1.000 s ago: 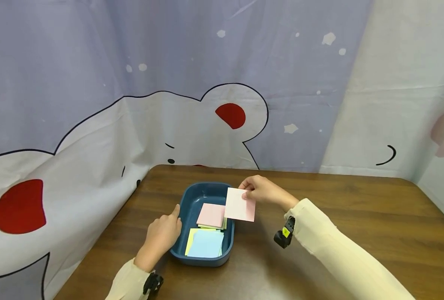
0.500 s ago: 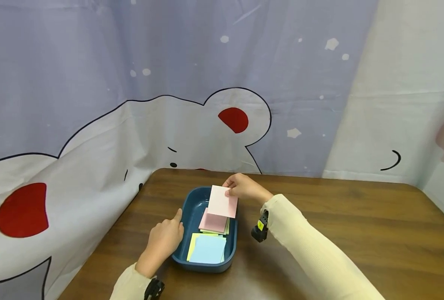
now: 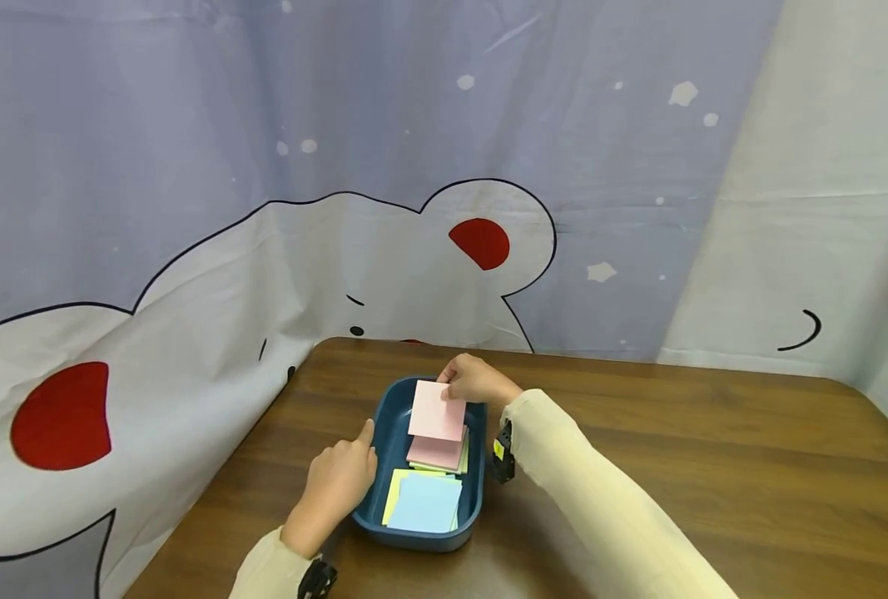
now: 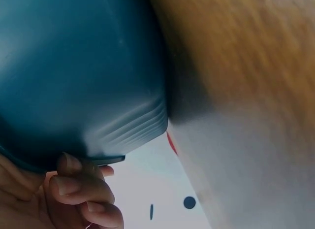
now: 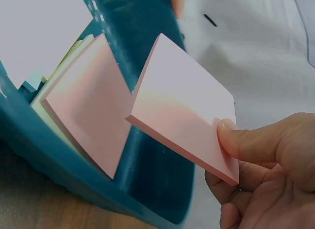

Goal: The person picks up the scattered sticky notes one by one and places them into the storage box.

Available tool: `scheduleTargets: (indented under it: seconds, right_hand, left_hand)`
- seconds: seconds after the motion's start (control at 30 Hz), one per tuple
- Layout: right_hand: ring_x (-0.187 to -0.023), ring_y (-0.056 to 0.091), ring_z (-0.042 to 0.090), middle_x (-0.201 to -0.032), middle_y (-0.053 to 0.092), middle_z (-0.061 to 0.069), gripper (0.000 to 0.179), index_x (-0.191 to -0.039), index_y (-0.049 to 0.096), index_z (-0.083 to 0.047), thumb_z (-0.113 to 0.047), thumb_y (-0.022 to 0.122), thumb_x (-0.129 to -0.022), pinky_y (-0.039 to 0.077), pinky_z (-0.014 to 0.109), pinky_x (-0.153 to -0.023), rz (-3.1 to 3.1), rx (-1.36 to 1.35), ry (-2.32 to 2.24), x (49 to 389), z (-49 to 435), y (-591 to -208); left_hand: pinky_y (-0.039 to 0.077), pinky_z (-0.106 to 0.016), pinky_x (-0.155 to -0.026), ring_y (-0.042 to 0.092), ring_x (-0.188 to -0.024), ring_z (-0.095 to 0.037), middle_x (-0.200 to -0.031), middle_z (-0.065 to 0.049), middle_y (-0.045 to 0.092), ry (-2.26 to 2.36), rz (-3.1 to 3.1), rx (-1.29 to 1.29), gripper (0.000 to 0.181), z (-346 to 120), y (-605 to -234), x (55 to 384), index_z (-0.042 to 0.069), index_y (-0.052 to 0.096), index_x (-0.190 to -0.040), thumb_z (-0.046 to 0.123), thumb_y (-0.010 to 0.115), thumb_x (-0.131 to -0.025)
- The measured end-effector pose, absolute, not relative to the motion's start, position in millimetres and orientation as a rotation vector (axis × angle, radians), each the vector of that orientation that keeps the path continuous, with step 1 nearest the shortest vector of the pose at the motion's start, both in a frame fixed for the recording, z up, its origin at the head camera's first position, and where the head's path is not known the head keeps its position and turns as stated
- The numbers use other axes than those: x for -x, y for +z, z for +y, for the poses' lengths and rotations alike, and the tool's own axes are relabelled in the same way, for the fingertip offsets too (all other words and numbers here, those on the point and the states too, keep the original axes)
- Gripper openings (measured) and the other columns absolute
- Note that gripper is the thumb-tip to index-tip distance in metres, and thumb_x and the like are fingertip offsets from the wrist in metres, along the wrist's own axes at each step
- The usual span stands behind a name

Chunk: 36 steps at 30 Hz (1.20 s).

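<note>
Over the back half of a blue plastic bin (image 3: 477,499), my right hand (image 3: 478,383) pinches a pink sticky note pad (image 5: 182,106) by one edge, thumb on top and fingers below. The pad tilts above another pink pad (image 5: 91,108), which lies on pale green and yellow ones inside the bin. In the front half sits a light blue pad (image 3: 424,503) over a yellow pad (image 3: 394,492). My left hand (image 3: 339,476) grips the bin's left rim. In the left wrist view, its curled fingers (image 4: 81,189) are at the rim's outer side.
The bin stands on a brown wooden table (image 3: 638,466). A printed curtain (image 3: 384,258) hangs behind the table and along its left side.
My right hand has carried the pink pad leftward, from beyond the bin's right rim to above the pink pad inside. The left hand stays at the left rim.
</note>
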State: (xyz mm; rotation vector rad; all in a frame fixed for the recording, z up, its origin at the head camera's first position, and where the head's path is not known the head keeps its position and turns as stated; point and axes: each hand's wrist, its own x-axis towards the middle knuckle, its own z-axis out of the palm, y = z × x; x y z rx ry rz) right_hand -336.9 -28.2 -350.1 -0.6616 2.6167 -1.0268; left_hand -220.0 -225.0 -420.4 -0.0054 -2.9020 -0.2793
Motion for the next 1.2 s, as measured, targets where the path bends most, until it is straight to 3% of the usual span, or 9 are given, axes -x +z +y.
scheduleTargets:
  seconds: [0.43,0.77,1.07,1.2]
  right_hand:
    - [-0.081,0.057,0.019,-0.096,0.068,0.009,0.01,-0.094,0.072,-0.001,0.0,0.066,-0.086,0.053,0.036,-0.079,2.649,0.627,-0.878,333,-41,-367]
    - [-0.081,0.058,0.022,-0.095,0.068,0.01,0.01,-0.094,0.073,-0.002,-0.001,0.069,-0.084,0.054,0.038,-0.08,2.655,0.628,-0.849,325,-44,-376]
    - [-0.084,0.062,0.022,-0.1,0.069,0.011,0.015,-0.096,0.072,-0.002,-0.005,0.072,-0.082,0.052,0.044,-0.086,2.735,0.632,-0.732,325,-45,-374]
    - [-0.081,0.06,0.019,-0.1,0.069,0.009,0.013,-0.094,0.071,-0.002,-0.003,0.071,-0.081,0.053,0.039,-0.08,2.757,0.646,-0.67,324,-44,-379]
  left_hand:
    - [0.034,-0.032,-0.041,0.044,-0.044,-0.018,-0.058,-0.009,0.058,-0.264,-2.892,0.02,0.048,-222,-423,221,0.003,0.053,-0.136,0.018,0.06,-0.092]
    - [0.03,-0.029,-0.041,0.04,-0.042,-0.017,-0.049,-0.004,0.048,-0.268,-2.887,0.047,0.048,-223,-421,219,0.001,0.052,-0.137,0.017,0.059,-0.092]
    - [0.034,-0.031,-0.042,0.043,-0.044,-0.018,-0.052,-0.006,0.052,-0.25,-2.884,0.043,0.048,-226,-419,221,0.001,0.052,-0.137,0.018,0.059,-0.092]
    - [0.032,-0.031,-0.041,0.042,-0.043,-0.018,-0.05,-0.005,0.05,-0.264,-2.896,0.038,0.048,-227,-420,220,0.001,0.051,-0.137,0.017,0.059,-0.093]
